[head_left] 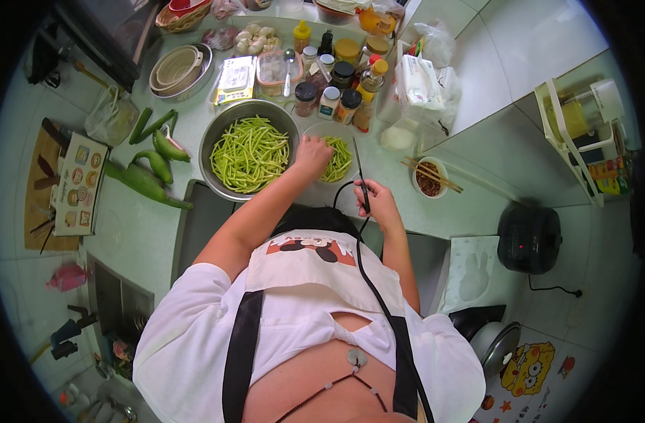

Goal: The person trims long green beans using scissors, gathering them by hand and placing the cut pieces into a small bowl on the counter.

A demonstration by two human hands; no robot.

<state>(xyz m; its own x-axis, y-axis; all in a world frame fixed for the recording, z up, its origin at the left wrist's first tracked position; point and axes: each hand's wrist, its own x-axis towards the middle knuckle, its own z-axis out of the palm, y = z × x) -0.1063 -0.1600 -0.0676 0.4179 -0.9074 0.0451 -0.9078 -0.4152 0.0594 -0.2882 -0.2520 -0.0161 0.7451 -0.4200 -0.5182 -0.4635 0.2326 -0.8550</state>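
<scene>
Cut green stalks between two hands on a crowded kitchen counter

The cut green stalks [338, 163] on the clear plate [348, 132] are thin, short and yellow-green, lying loosely in a heap. A larger heap of the same pieces fills the steel bowl [209, 132] just to the left, its slim sticks crossing every way (a few look paler at the ends). The left hand [314, 156] reaches between bowl and plate, fingertips at the edge of the smaller heap; whether they pinch any pieces, I cannot tell. The right hand [379, 201], to the right of the plate, is closed around the black handle of a slim pointed tool [361, 169] (scissors or a knife, I cannot tell which), its tip angled up and away from the body.

The counter [400, 218] is pale and smooth. Long green vegetables [146, 185] lie at its left, with garlic bulbs [257, 39] and lidded jars [342, 73] toward the back. Chopsticks [435, 175] rest across a small bowl of reddish-brown contents [428, 187]. Beyond, pale tiles [506, 134] line the walls, and a black rice cooker [529, 233] shows a red light at the right.
</scene>
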